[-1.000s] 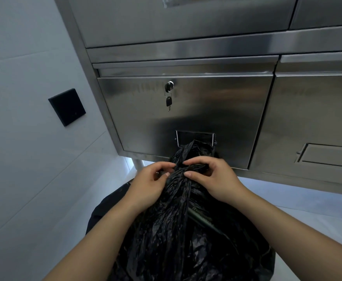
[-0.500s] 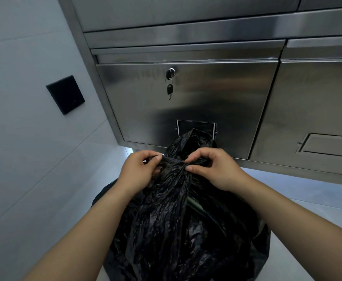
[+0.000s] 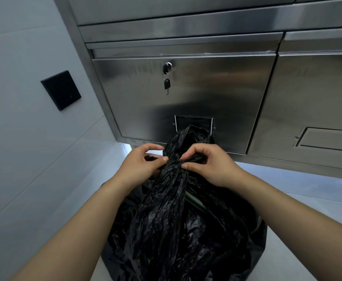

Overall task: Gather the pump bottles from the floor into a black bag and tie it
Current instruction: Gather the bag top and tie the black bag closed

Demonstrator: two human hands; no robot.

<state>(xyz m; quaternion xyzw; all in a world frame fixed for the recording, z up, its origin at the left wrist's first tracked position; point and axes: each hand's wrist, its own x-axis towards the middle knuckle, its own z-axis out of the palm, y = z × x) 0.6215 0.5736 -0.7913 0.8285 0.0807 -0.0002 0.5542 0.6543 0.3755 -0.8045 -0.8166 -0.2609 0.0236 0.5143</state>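
shows a big black bag (image 3: 176, 230), shiny and full of crinkles. sits low in the middle on the pale floor (image 3: 277, 266), right in front of a steel cabinet door (image 3: 186, 98). puffs out wide at the bottom and gets thin near the top, where the plastic is bunched into a tight neck. sticks a loose tuft up above the neck, over part of the small label holder (image 3: 194, 122) on the door. hides whatever is inside.

pinches the neck from one side with the left hand (image 3: 139, 165), thumb and bent fingers closed on the plastic. pinches it from the other side with the right hand (image 3: 208, 165), fingers curled over, thumb pressed under. holds both hands close together, bare forearms reaching up from below.
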